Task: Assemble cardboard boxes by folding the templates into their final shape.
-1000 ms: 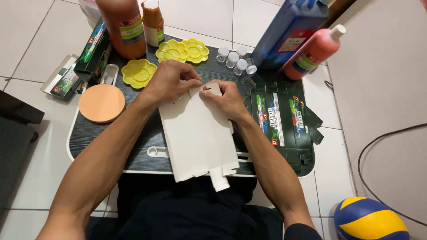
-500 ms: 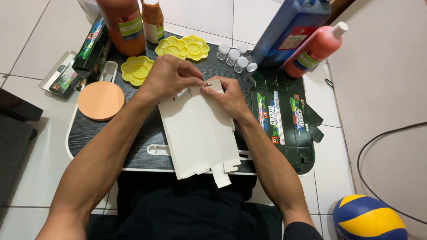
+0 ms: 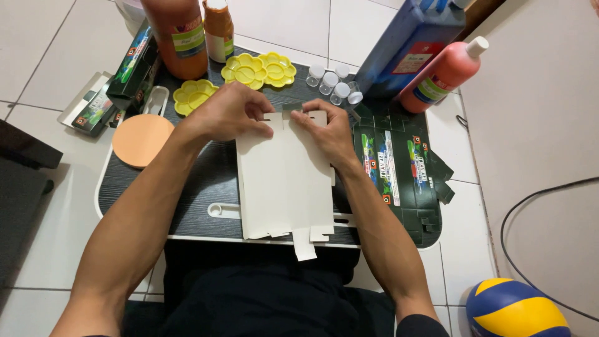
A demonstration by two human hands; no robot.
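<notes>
A flattened white cardboard box lies plain side up on a dark lap tray. My left hand pinches the box's far left corner, fingers curled over the top flap. My right hand presses down on its far right corner. Small tabs of the box hang over the tray's near edge.
More flattened green printed boxes lie to the right. Behind are yellow flower-shaped palettes, small clear vials, orange, blue and red paint bottles, an orange round disc, green boxes at left, and a ball on the floor.
The white box has been turned a little straighter on the tray, and both hands have shifted along its far edge to the corners.
</notes>
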